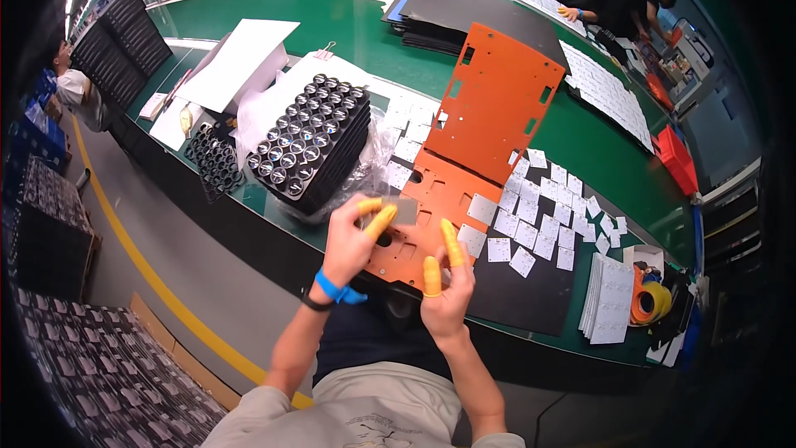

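Left hand [352, 236]: in the head view, pinching a small grey plate [405, 211] at three o'clock, above the orange fixture [448, 199].
Right hand [448, 294]: thumb and forefinger spread, apparently unladen, at five o'clock from the plate.
Grip: probably best by the edges, level, clear of the raised orange lid [502, 104] at one o'clock.
Obscured: fixture surface beneath plate and fingers; plate's markings, if any, indistinct.

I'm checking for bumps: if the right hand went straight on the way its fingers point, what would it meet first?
Likely the orange base plate ahead of the right hand; depth is unclear, so the hand could pass over that and meet the orange panel behind.
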The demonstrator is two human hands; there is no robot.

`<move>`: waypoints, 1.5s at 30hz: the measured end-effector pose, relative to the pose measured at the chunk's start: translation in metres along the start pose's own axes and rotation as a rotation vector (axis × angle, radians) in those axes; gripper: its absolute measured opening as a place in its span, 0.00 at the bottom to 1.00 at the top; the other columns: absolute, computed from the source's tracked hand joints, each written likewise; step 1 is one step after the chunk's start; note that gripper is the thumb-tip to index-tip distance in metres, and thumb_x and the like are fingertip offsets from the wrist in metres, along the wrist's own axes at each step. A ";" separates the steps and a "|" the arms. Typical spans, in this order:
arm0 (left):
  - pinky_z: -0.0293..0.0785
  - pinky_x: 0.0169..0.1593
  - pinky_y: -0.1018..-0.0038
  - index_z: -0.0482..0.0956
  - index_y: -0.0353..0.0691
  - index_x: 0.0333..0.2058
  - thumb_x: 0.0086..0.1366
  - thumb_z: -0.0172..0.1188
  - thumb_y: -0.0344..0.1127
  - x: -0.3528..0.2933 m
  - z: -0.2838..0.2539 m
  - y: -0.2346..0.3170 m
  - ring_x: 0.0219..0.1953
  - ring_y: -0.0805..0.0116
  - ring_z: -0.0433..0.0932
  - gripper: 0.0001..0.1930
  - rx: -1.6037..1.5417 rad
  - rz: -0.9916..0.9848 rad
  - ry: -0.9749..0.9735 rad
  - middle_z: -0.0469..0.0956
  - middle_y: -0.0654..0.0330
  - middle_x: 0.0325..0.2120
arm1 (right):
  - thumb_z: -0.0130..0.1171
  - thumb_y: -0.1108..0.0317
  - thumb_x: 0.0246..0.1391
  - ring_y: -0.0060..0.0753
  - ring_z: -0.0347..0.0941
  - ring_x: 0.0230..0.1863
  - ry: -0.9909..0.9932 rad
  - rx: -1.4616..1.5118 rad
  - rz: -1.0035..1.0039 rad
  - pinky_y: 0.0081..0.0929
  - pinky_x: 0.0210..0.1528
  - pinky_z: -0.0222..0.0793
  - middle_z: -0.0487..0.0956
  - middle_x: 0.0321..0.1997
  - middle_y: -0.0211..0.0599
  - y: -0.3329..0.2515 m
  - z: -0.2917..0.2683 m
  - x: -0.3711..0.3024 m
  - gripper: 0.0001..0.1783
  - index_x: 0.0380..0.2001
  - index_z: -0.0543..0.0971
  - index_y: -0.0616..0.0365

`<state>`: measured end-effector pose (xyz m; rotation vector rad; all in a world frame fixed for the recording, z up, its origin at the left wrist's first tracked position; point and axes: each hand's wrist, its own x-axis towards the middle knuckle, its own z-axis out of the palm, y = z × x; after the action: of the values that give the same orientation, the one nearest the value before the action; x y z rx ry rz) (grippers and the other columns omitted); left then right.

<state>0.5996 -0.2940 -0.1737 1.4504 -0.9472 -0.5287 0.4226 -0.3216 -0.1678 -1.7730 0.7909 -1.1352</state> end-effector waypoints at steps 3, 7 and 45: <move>0.74 0.37 0.70 0.85 0.29 0.38 0.64 0.67 0.37 0.037 0.004 -0.020 0.33 0.62 0.82 0.14 0.215 -0.008 -0.053 0.82 0.50 0.31 | 0.56 0.72 0.66 0.15 0.58 0.30 0.066 0.027 -0.045 0.12 0.29 0.56 0.66 0.38 0.26 0.002 -0.012 -0.011 0.25 0.64 0.70 0.67; 0.76 0.36 0.64 0.86 0.30 0.38 0.64 0.66 0.45 0.078 0.009 -0.040 0.32 0.52 0.85 0.19 0.340 -0.023 -0.035 0.84 0.44 0.29 | 0.57 0.72 0.64 0.13 0.57 0.28 0.049 -0.011 -0.017 0.12 0.28 0.54 0.65 0.35 0.24 -0.004 -0.023 -0.020 0.25 0.64 0.70 0.65; 0.77 0.34 0.77 0.76 0.33 0.45 0.77 0.45 0.57 -0.039 -0.040 0.026 0.29 0.73 0.79 0.28 -0.844 -0.383 -0.381 0.79 0.60 0.29 | 0.74 0.72 0.41 0.52 0.74 0.58 -0.409 -0.304 -0.512 0.56 0.68 0.60 0.79 0.52 0.44 -0.043 0.027 0.038 0.30 0.51 0.78 0.61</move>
<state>0.6038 -0.2364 -0.1513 0.7560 -0.5952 -1.3387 0.4644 -0.3270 -0.1207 -2.4537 0.2731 -0.9394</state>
